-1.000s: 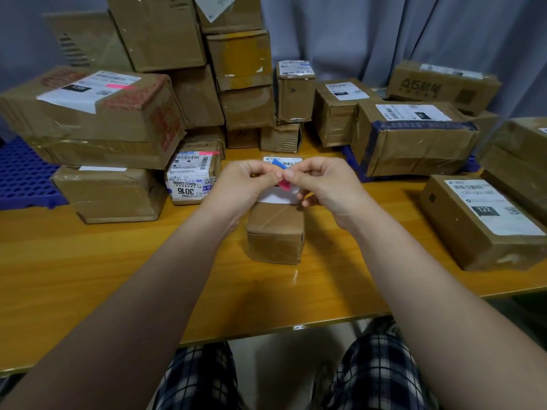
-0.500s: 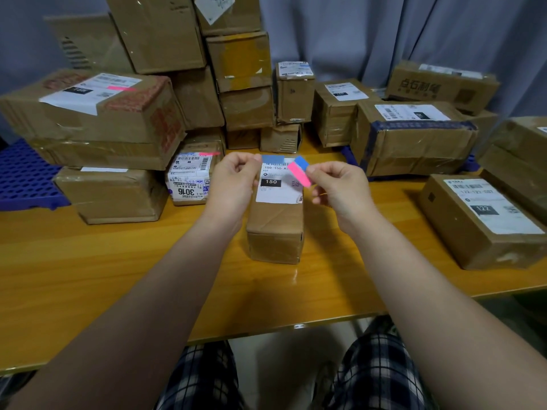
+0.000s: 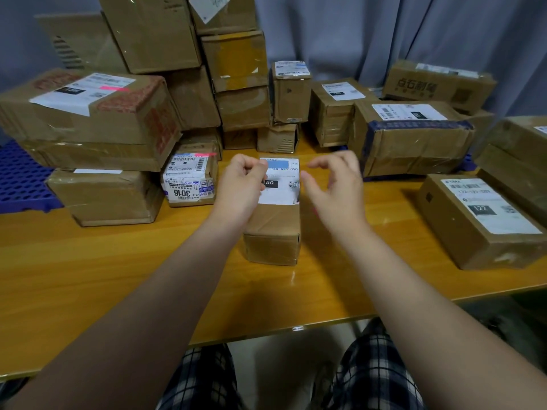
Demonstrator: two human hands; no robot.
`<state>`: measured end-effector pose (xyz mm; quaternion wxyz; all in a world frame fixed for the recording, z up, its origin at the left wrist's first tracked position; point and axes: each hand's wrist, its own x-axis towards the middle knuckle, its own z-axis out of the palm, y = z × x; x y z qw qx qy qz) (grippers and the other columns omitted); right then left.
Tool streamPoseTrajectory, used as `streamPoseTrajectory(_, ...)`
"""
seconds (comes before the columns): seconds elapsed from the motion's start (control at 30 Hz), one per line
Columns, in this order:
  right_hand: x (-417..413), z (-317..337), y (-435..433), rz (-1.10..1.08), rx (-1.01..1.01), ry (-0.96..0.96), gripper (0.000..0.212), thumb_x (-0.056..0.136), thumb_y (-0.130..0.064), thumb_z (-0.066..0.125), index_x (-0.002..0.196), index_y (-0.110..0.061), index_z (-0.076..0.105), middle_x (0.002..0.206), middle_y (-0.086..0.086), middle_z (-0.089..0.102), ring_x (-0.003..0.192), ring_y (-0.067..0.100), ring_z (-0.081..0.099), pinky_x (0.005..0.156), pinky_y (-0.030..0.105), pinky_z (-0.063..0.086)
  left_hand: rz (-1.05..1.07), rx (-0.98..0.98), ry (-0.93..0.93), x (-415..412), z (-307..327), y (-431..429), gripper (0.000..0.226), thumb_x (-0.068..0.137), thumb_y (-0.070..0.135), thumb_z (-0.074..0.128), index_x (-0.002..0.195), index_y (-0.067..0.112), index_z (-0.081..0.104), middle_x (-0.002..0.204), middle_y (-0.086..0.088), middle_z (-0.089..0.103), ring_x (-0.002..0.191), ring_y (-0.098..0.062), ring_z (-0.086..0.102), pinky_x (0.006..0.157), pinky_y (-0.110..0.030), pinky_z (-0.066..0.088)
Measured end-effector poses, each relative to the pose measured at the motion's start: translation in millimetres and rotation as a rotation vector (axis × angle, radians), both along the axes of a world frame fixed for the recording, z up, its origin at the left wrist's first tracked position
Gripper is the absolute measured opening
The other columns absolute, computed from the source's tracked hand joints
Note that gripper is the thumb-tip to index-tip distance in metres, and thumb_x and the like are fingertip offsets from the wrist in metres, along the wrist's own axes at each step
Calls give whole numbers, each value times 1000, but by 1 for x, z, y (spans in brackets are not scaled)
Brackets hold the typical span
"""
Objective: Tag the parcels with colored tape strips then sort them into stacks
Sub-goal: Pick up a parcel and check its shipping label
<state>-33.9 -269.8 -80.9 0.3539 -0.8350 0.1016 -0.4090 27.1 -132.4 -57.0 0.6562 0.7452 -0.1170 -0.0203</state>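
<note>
Bare forearms, no sleeves; dark-and-white plaid shorts [image 3: 376, 377].

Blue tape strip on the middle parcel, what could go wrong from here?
The blue tape strip lies across the top of the label on the parcel, so it may hide printed text. The left hand is at only one end of it; unpressed, the rest may lift.
</note>
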Motion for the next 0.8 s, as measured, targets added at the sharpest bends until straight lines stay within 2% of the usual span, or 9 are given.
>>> streamPoseTrajectory(0.17, 9, 21, 20, 68, -413, 57, 20, 83, -19, 71, 100, -14, 61, 103, 3, 52, 87, 10, 48, 57, 20, 37, -36, -11, 28, -4, 7, -6, 12, 97, 22, 50, 85, 20, 52, 83, 1, 55, 72, -9, 52, 60, -21, 40)
streamPoseTrajectory(0.23, 13, 21, 22, 71, -447, 70, 20, 83, -14, 70, 99, -12, 60, 102, 5, 53, 88, 15, 51, 57, 19, 32, -41, -1, 44, -5, 9, -8, 13, 97, 21, 49, 84, 20, 51, 81, 1, 55, 71, -9, 51, 59, -21, 39)
streamPoseTrajectory(0.4, 21, 21, 20, 83, -482, 39, 7, 83, -8, 68, 87, -7, 63, 89, 8, 56, 80, 21, 55, 60, 27, 41, -71, 13, 41, -5, 9, -11, 15, 98, 24, 47, 85, 19, 52, 76, 1, 54, 67, -10, 49, 61, -24, 39)
streamPoseTrajectory(0.43, 21, 22, 18, 80, -389, 31, 5, 84, -9, 67, 85, -9, 63, 86, 4, 56, 77, 15, 53, 62, 20, 41, -78, 19, 22, -3, 10, -12, 16, 99, 26, 46, 85, 20, 53, 79, 1, 55, 71, -12, 51, 63, -24, 39)
streamPoseTrajectory(0.5, 23, 25, 11, 49, -39, 11, 9, 84, -11, 68, 81, -15, 61, 78, -5, 55, 69, 2, 49, 62, 8, 36, -72, 146, -85, 6, 10, -13, 17, 100, 28, 42, 93, 19, 55, 94, -1, 58, 88, -17, 54, 72, -27, 41)
streamPoseTrajectory(0.57, 23, 25, 6, 48, 388, -36, 15, 84, -11, 70, 78, -19, 59, 72, -7, 55, 62, 0, 48, 61, 10, 39, -73, 496, -248, 18, 4, -13, 24, 99, 30, 43, 116, 18, 55, 122, -5, 53, 115, -22, 48, 91, -31, 39)
streamPoseTrajectory(0.63, 21, 24, 3, 67, 702, -25, 14, 84, -12, 70, 80, -17, 58, 71, -3, 58, 60, 3, 48, 61, 18, 42, -143, 782, -312, 22, -4, -12, 46, 97, 38, 46, 138, 20, 41, 144, -5, 36, 133, -25, 32, 107, -38, 28)
streamPoseTrajectory(0.7, 18, 21, 2, 107, 930, 28, 12, 84, -12, 70, 82, -16, 59, 77, 1, 65, 64, 7, 49, 62, 21, 41, -209, 839, -266, 20, -11, -12, 61, 95, 45, 46, 148, 22, 26, 154, -2, 20, 141, -25, 18, 113, -42, 20)
streamPoseTrajectory(0.8, 19, 17, 5, 183, 1230, 116, 11, 83, -20, 72, 88, -21, 62, 87, -3, 70, 84, 9, 57, 69, 24, 41, -200, 780, -248, 17, -16, -10, 64, 96, 45, 45, 150, 23, 19, 158, -2, 10, 144, -25, 11, 115, -41, 18)
